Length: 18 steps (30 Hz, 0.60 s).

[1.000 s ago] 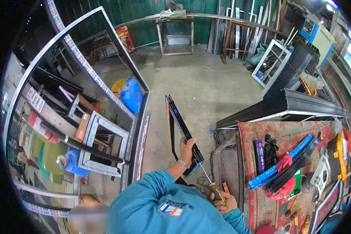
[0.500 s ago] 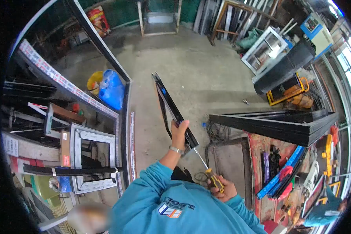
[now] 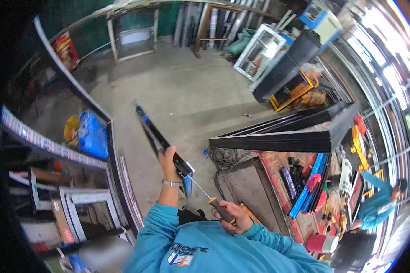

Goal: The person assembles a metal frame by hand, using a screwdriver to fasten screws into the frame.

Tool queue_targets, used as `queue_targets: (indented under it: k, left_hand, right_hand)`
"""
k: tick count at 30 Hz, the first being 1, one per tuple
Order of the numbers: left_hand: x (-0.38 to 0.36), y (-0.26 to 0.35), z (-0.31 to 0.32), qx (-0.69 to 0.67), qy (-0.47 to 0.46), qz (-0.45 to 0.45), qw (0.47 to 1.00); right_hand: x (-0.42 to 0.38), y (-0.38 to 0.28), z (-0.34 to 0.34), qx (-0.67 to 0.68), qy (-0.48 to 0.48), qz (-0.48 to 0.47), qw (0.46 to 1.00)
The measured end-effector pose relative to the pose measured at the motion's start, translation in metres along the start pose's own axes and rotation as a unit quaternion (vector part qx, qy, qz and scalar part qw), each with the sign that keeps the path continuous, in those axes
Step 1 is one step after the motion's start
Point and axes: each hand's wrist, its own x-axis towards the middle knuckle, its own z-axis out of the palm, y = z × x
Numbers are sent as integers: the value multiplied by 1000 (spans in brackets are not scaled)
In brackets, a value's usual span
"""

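Note:
My left hand [image 3: 167, 164], with a metal-band watch at the wrist, is closed around a black window-frame piece [image 3: 154, 134]. The piece is long and narrow, slants away from me above the floor, and a bright metal edge shows at its near end. In my right hand [image 3: 236, 217] is a screwdriver [image 3: 222, 211] with a dark and yellow handle, gripped in front of my teal shirt. Its thin shaft points up and left to the near end of the piece. Whether the tip sits in a screw is too small to tell.
Right of me, a large black frame [image 3: 273, 141] rests on a red worktable [image 3: 300, 227] with blue-wrapped strips [image 3: 307, 186]. Cables [image 3: 228, 161] lie on the floor nearby. Tall frames and a blue jug [image 3: 92, 135] stand left. Another person [image 3: 376, 200] bends at far right.
The whole view has turned, so surroundings sit further left. The frame piece has rolled slightly, showing more of its near end. My right hand now wraps the screwdriver handle from its rear.

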Motion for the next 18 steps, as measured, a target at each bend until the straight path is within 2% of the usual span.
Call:
queue_targets:
  k: [3,4,5,6,7,9,11,12,13,14,15,16,17,18]
  left_hand:
    - [4,-3,3,27,2,10,1000]
    - [5,-4,4,45,12,12,999]
    - [4,-2,12,51,3,10,999]
    - [-3,3,24,50,29,30,998]
    - [-12,7,34,52,55,49,996]
    - [-19,11,47,52,58,41,996]
    - [-19,10,46,71,12,38,997]
    - [-16,5,43,79,-3,42,996]
    - [-16,4,41,99,-16,44,994]
    - [-14,1,37,100,-31,31,994]
    - [-9,-3,36,99,-50,18,994]
    - [-3,-8,35,105,-47,16,993]
    - [1,-12,33,93,-58,12,994]
    - [4,-11,32,83,-66,11,994]
  right_hand:
    - [12,-15,8,34,6,35,999]
    - [11,-14,9,-199,13,-113,973]
    - [11,-18,10,-192,19,-119,974]
    - [12,-27,11,-421,63,-302,853]
    - [10,-34,13,-608,103,-449,647]
    - [2,-36,18,-605,118,-425,663]
    - [-1,-32,19,-521,125,-360,763]
    - [-3,-29,20,-495,123,-341,790]
    - [-2,-20,20,-493,119,-334,794]
    - [-1,-5,21,-332,136,-225,906]
    - [2,6,19,-155,150,-108,970]
    - [6,14,18,-65,138,-60,986]
    - [8,15,19,-59,134,-52,988]
    - [11,13,19,67,119,22,990]
